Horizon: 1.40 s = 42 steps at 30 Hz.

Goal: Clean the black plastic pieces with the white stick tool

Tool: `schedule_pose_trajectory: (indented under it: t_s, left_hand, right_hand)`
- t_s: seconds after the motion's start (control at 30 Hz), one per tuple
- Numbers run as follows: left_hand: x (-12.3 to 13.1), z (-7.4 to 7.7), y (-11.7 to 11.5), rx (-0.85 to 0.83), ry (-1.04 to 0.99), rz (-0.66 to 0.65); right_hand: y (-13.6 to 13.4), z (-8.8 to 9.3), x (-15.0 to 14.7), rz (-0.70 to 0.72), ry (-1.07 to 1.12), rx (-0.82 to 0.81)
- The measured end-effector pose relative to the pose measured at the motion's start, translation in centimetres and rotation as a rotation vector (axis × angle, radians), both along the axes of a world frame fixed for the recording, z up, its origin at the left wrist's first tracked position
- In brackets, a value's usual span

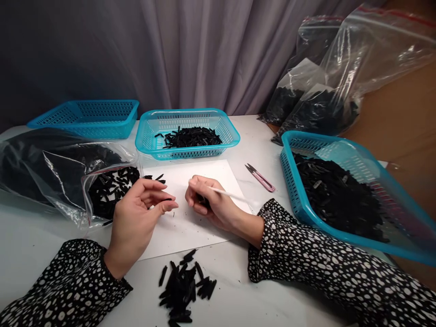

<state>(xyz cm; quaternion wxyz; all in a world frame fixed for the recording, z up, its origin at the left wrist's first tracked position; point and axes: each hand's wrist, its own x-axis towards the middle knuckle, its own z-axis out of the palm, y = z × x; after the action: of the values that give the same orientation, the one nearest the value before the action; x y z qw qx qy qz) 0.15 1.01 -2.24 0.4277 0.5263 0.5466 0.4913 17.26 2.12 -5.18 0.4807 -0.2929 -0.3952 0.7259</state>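
Black and slim, the small piece (pixel 203 200) sits pinched in the right hand (pixel 213 206) with a white stick (pixel 231 195) above the paper sheet (pixel 190 227), seemingly mid-cleaning; the left hand (pixel 139 213) curls loosely, its grip unclear, so further probing needs a steady tip.

A head-worn camera looks forward and down, close over the table (pixel 255 136).

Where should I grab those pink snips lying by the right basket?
Grip the snips by the pink handle end, coming from above on the right: they lie flat, blades pointing away to the far left. The right hand, nearest, is shut on a stick.
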Motion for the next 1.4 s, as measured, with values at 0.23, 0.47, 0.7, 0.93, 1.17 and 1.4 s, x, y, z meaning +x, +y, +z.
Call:
schedule_pose_trajectory:
  t_s: [0.23,0.47,0.7,0.93,1.17,1.4]
  left_hand:
    - [-0.5,-1.3,-0.1,0.098,0.115,-0.119]
    - [-0.8,-0.8,0.3,0.327,0.359,-0.25]
    - [-3.4,-1.3,2.7,0.52,1.164,-0.334]
    - [-3.4,-1.6,2.5,0.462,1.227,-0.327]
    - [-3.5,-1.7,3.2,0.445,1.102,-0.36]
    - [-2.5,-0.6,2.4,0.453,0.927,-0.27]
  right_hand:
    - [-0.1,-0.5,-0.5,0.022,-0.13,0.075]
    - [0.1,-1.1,-0.4,0.05,-0.062,0.056]
    - [0.3,-1.5,-0.1,-0.008,-0.04,-0.01]
    - [0.4,-0.6,0.3,-0.153,-0.113,0.028]
    - [0.3,3.3,3.5,0.137,-0.726,0.436]
    - [-2.0,3.1,4.7,0.417,-1.133,0.549]
